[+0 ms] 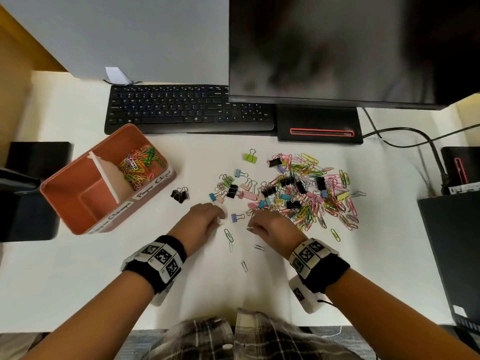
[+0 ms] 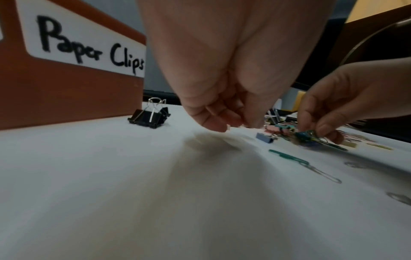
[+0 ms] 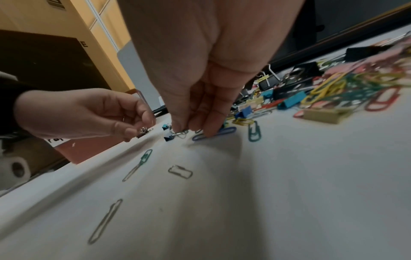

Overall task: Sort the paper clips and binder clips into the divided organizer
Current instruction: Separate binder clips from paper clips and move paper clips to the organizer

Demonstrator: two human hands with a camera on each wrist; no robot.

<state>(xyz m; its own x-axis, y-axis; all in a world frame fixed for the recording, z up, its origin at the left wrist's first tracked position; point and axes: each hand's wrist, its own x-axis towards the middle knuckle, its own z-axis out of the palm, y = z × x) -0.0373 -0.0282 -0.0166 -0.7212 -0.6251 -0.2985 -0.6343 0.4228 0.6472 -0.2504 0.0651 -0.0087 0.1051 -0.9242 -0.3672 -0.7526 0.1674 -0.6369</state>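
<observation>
An orange divided organizer (image 1: pixel 78 162) stands at the left, with coloured paper clips (image 1: pixel 140 165) in its far compartment, labelled "Paper Clips" (image 2: pixel 84 47). A mixed pile of paper clips and binder clips (image 1: pixel 306 188) lies at centre right. My left hand (image 1: pixel 220 219) pinches a small binder clip (image 3: pixel 143 132) just above the table. My right hand (image 1: pixel 250 226) is fingers-down at the pile's near edge, pinching paper clips (image 2: pixel 311 138), one fingertip on a blue paper clip (image 3: pixel 222 132). A blue binder clip (image 1: pixel 235 217) lies between the hands. Black binder clips (image 1: pixel 179 194) sit near the organizer.
Loose paper clips (image 1: pixel 228 236) lie on the white table in front of the hands. A black keyboard (image 1: pixel 181 110), a monitor (image 1: pixel 337 48) and its base (image 1: pixel 319 126) stand behind the pile. Cables (image 1: pixel 415 136) and a black box (image 1: pixel 454 242) are at the right.
</observation>
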